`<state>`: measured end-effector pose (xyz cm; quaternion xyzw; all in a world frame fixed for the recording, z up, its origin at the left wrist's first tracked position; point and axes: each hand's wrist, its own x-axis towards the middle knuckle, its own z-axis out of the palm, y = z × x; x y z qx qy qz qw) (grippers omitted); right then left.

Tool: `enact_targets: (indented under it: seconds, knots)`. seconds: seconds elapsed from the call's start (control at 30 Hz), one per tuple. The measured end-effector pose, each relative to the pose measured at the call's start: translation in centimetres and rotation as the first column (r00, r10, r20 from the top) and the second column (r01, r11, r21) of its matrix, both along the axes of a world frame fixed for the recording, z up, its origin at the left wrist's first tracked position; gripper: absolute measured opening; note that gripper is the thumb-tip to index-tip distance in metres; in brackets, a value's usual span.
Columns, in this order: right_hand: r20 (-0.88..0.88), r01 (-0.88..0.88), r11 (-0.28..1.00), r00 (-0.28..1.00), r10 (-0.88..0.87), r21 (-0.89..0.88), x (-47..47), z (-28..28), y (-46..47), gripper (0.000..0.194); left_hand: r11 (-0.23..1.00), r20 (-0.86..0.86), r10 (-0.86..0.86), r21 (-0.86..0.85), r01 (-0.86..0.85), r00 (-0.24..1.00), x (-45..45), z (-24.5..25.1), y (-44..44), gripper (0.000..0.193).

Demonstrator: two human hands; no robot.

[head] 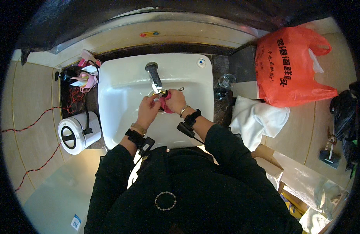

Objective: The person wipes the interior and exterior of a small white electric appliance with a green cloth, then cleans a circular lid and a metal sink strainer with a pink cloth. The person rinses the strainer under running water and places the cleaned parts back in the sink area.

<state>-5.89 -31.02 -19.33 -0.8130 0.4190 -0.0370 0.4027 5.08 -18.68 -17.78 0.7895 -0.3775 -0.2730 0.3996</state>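
Note:
My left hand (148, 110) is over the white washbasin (118, 128), its fingertips at a small yellow-edged thing (162, 92) just below the spout of the chrome faucet (154, 76). My right hand (176, 101) is closed around a bunched pink cloth-like item (167, 107) with a dark part. A narrow metal end (182, 88) sticks out above my right hand; what it belongs to is hidden. Both hands are close together in front of the faucet, above the drain, which they partly cover.
A white cylindrical appliance (79, 133) and pink holders (88, 82) with bottles and tangled cords stand left. At the right are a drinking glass (226, 80), a white towel (256, 117) and a red plastic bag (288, 67). A round sticker (201, 63) marks the basin's corner.

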Motion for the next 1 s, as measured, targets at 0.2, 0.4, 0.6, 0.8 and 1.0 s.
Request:
enact_targets:
  seconds: [0.2,0.4,0.6,0.8,1.0]
  knots:
    - [0.053,0.174,0.917,0.977,-0.206,0.359,0.6,-1.3,1.5,0.032,0.948,-0.848,0.286,0.18,-0.264,0.447,0.9,-2.0,-0.6,0.036]
    - [-0.12,-0.074,0.997,0.99,0.07,-0.028,1.1,0.5,0.8,0.032,0.966,-0.859,0.23,0.143,-0.216,0.458,0.6,-3.7,-0.7,0.036]
    - [-0.148,0.074,0.971,0.988,-0.041,0.228,1.3,-0.6,1.2,0.036,0.977,-0.686,0.207,0.105,-0.187,0.698,1.7,-5.0,-1.7,0.034]
    - [-0.16,-0.098,0.987,0.98,0.118,0.123,1.3,-1.6,0.8,0.034,0.983,-0.673,0.166,0.056,-0.174,0.721,0.5,-7.6,-0.5,0.032]
    - [-0.134,-0.173,0.982,0.974,0.182,0.078,2.7,-2.2,-0.4,0.024,0.972,-0.845,0.229,0.221,-0.075,0.484,2.6,-5.8,-1.5,0.039]
